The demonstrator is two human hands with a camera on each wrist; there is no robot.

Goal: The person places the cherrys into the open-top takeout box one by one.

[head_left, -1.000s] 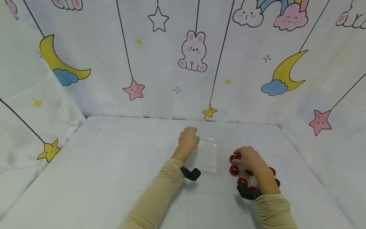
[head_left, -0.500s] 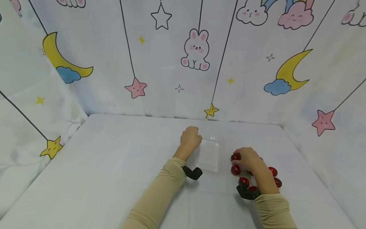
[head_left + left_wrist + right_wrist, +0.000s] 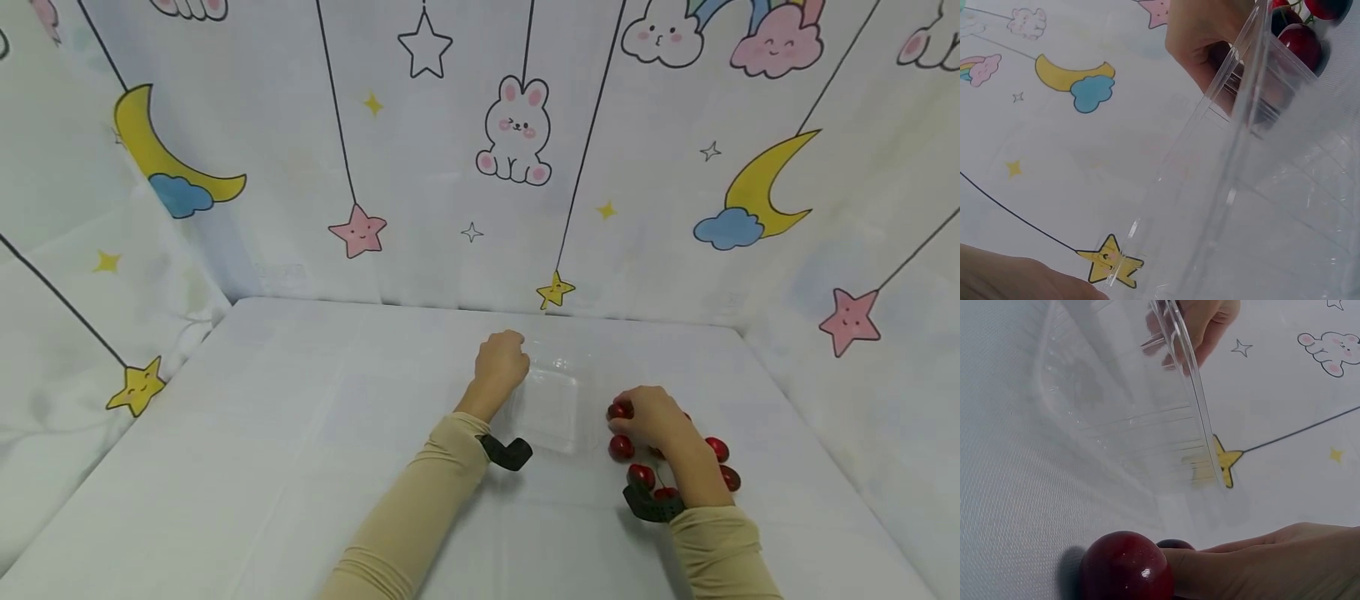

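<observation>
A clear plastic container stands in the middle of the white table. My left hand grips its left rim near the far corner, fingers showing through the clear wall in the right wrist view. To the right of the container, my right hand reaches down among the cherries, thumb and fingers around a dark red cherry. Another cherry lies just in front of the thumb and looms large in the right wrist view. Several more, such as the cherry, lie around and partly under the right wrist.
Two cherries, one a bright red cherry, lie right of the right forearm. A white cloth backdrop with cartoon prints rises behind the table. Dark camera mounts sit on both wrists.
The head view has shifted slightly. The container has edged a little to the right in the last half second, while both hands stay nearly where they were.
</observation>
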